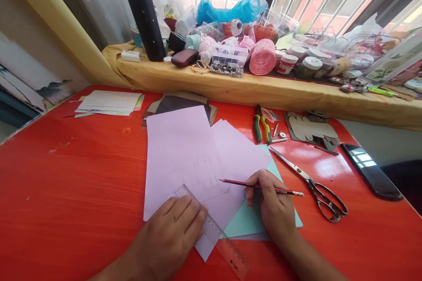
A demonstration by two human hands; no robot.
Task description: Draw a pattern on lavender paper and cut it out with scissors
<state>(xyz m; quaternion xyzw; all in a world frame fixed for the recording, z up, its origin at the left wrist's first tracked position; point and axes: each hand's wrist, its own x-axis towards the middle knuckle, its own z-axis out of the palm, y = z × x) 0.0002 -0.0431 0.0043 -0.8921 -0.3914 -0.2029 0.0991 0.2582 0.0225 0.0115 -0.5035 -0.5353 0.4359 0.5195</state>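
My left hand (176,228) rests on a clear plastic ruler (219,230), its fingers closed over the ruler's upper part. Beneath lies a lilac sheet of paper (174,149) with faint pencil lines drawn on it. Between the thumb and fingers of my right hand (275,202) is a dark red and black pencil (237,182), its point hovering over or touching the sheet; I cannot tell which. A second lilac sheet (235,145) and a mint-green sheet (247,219) lie partly covered underneath. The ruler slants down past the paper's lower edge onto the red table.
Scissors (308,180) lie right of the paper, with pliers (262,127) and small metal pieces above them. A phone (372,171) is at the right edge. Grey cutouts (311,129) and stacked white cards (107,102) sit farther back. A cluttered sill holds a tall black flask (145,22).
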